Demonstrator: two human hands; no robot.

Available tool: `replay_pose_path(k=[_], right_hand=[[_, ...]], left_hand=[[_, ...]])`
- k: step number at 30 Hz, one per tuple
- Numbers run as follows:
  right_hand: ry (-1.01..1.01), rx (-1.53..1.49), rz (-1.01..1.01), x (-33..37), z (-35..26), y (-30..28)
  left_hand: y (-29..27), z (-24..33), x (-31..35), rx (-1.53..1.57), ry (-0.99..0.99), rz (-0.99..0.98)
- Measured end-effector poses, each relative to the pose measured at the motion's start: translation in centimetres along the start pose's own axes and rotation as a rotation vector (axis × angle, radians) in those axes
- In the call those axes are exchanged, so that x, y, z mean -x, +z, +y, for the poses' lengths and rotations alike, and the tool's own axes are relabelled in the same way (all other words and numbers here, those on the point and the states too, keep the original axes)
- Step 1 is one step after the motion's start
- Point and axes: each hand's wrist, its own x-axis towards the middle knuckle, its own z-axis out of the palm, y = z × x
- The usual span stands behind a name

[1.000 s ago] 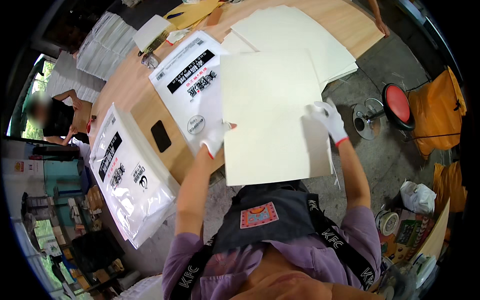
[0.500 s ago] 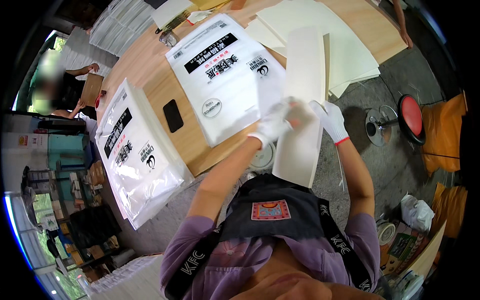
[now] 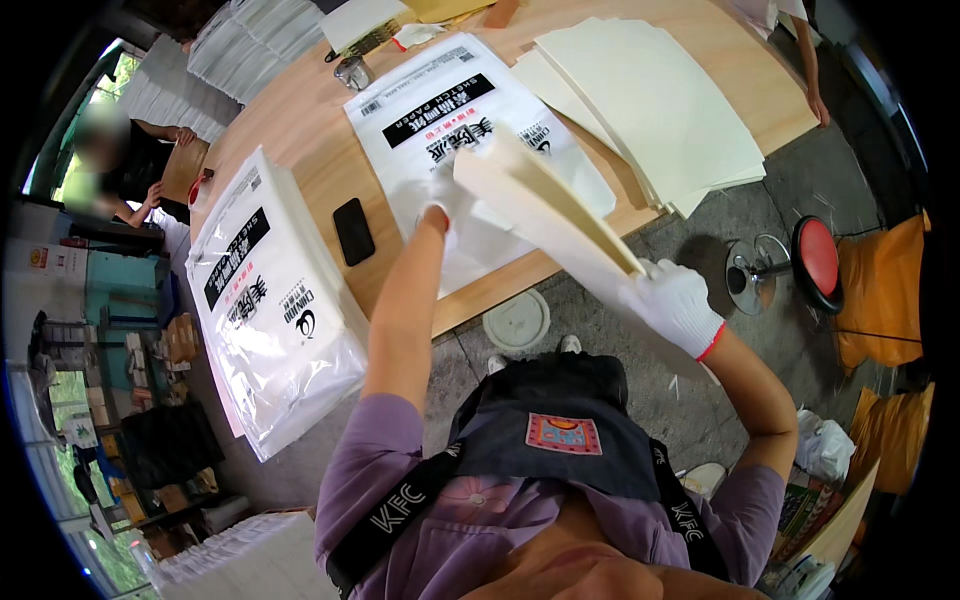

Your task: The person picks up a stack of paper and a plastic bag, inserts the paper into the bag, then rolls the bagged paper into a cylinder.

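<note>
My right hand (image 3: 675,305), in a white knit glove with a red cuff, grips the near end of a bent stack of cream paper (image 3: 550,205). The stack slants up and left over a white printed plastic bag (image 3: 430,105) that lies flat on the table. My left hand (image 3: 445,205), also gloved, is at the bag beside the paper. Motion smears its fingers, so I cannot tell whether they hold anything. A black phone (image 3: 353,232) rests left of that hand. More cream sheets (image 3: 660,95) lie fanned at the table's right.
A pile of filled plastic bags (image 3: 270,300) covers the table's left edge. A glass jar (image 3: 353,72) stands farther back. On the floor are a white round lid (image 3: 517,320) and a red-seated stool (image 3: 818,265). Another person (image 3: 160,170) holds a brown board at far left.
The paper stack has swung from upright against my apron to slanting over the bag. My right hand came lower and nearer; my left hand moved left onto the bag.
</note>
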Motion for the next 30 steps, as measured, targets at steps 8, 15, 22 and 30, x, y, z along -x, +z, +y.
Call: replay_pose_path(k=[8, 15, 22, 30], right_hand=[[-0.034, 0.087, -0.2, -1.0, -0.3, -1.4], [0.186, -0.05, -0.282, -8.7, -2.6, -0.8], [-0.103, -0.153, 0.235, -7.2, -8.3, 3.1], [0.345, -0.086, 0.385, -1.8, -3.2, 8.3]], left_hand=[[3.5, 14.8, 5.3, -0.437, 0.364, -0.245], [14.2, 15.1, 19.1, -0.557, 0.736, -0.43], [11.3, 12.2, 22.5, -0.396, 0.426, -0.286], [5.4, 1.4, 28.4, -0.879, 0.682, -0.23]])
